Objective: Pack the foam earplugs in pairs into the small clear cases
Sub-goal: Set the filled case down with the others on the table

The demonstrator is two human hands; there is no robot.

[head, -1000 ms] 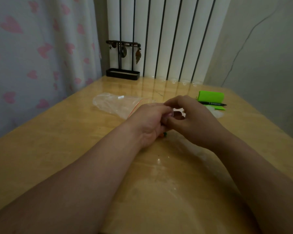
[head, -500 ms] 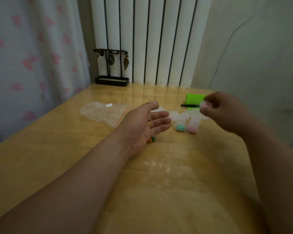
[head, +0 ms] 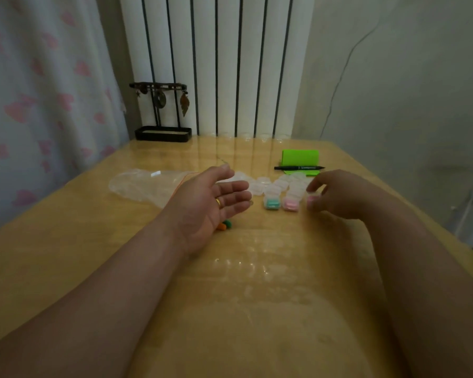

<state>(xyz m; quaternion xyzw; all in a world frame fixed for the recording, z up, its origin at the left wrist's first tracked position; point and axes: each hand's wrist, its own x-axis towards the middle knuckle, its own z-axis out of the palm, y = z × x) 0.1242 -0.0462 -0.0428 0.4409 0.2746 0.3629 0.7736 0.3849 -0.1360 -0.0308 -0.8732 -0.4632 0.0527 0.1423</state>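
In the head view, the left hand [head: 202, 203] is held wide, with fingers straight and the palm turned toward the right hand [head: 339, 195]; nothing is gripped by it. Two loose earplugs [head: 225, 225], orange and green, are seen on the table [head: 243, 309] just beside its heel. The right hand is curled, and a pink-filled case [head: 312, 201] is pinched at its fingertips, low at the tabletop. Just left of it, a second pink case [head: 290, 204] and a teal case [head: 271, 203] are lined up. Empty clear cases [head: 273, 184] are clustered behind them. A plastic bag [head: 142, 185] is spread toward the left edge. A pen [head: 298, 168] and a green box [head: 300, 158] are placed nearer the far edge. Open tabletop is left between the forearms, toward the near edge.
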